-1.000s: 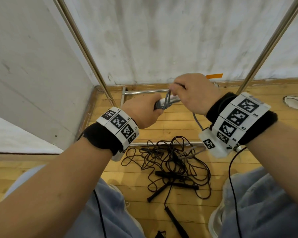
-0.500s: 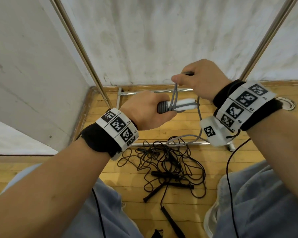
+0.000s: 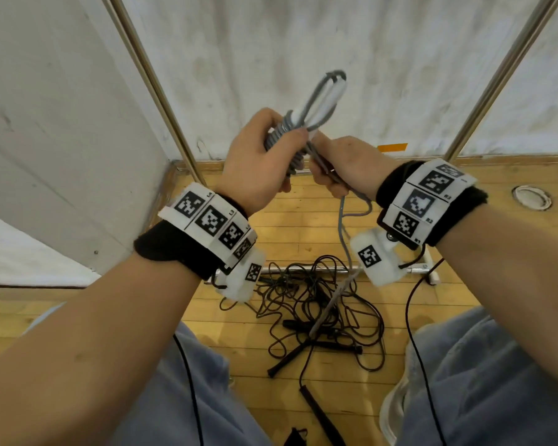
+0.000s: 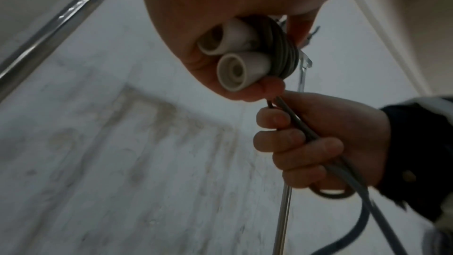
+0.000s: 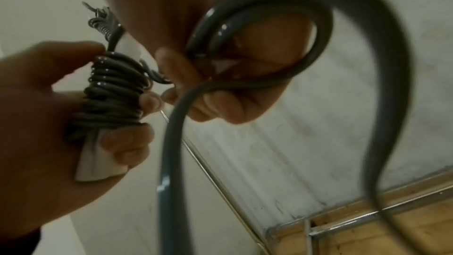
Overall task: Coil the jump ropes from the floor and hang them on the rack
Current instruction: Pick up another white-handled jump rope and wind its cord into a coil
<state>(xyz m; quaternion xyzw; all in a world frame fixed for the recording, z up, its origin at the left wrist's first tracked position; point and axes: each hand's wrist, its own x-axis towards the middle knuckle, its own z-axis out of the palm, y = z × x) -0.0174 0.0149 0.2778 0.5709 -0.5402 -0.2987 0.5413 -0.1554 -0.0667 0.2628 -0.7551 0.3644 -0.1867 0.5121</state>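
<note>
My left hand (image 3: 264, 156) grips the two white handles (image 4: 235, 51) of a grey jump rope (image 3: 316, 101), held side by side and pointing up. Grey cord is wound in several tight turns (image 5: 112, 92) round the handles. My right hand (image 3: 345, 169) sits just right of the left one, fingers curled round the loose grey cord (image 4: 301, 129). From that hand the cord (image 3: 343, 233) loops and hangs to the floor. A tangle of black jump ropes (image 3: 319, 304) lies on the wood floor between my knees.
The rack's metal uprights rise at left (image 3: 155, 88) and right (image 3: 493, 78), with its base bars (image 3: 303, 268) on the floor. A white wall (image 3: 303, 43) stands close behind. A round floor fitting (image 3: 530, 196) is at the right. My knees (image 3: 484, 381) flank the black ropes.
The handles have tipped from lying level to pointing up and were lifted higher. My right hand came down from above the handles to beside my left hand, drawing cord.
</note>
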